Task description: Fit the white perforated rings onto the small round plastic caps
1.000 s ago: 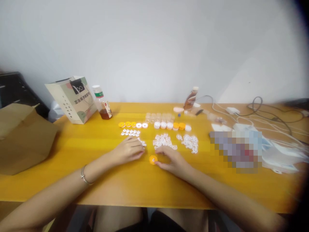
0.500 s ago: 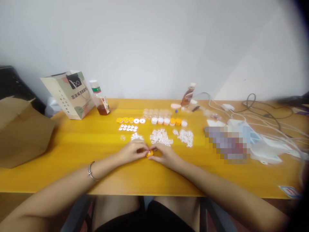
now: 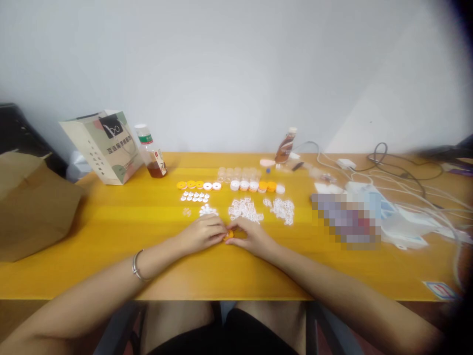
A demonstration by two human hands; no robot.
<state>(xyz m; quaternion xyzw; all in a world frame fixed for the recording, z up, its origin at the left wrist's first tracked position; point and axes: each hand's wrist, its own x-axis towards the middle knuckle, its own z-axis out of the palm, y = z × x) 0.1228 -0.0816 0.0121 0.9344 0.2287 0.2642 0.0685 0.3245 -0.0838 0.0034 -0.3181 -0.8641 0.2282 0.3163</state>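
Between left hand [image 3: 201, 232] and right hand [image 3: 254, 237] sits an orange disc [image 3: 229, 235].

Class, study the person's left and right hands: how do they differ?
The left hand has a silvery bracelet up at its wrist; the right hand has none. The left hand's fingers are bunched together, while the right hand's thumb and forefinger form a rounded, open-looking curve. In common, both hands have fingertips at the small orange round piece.

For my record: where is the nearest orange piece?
Below the head view's centre, the orange piece is between the left hand and right hand, nearer the person than the white pieces.
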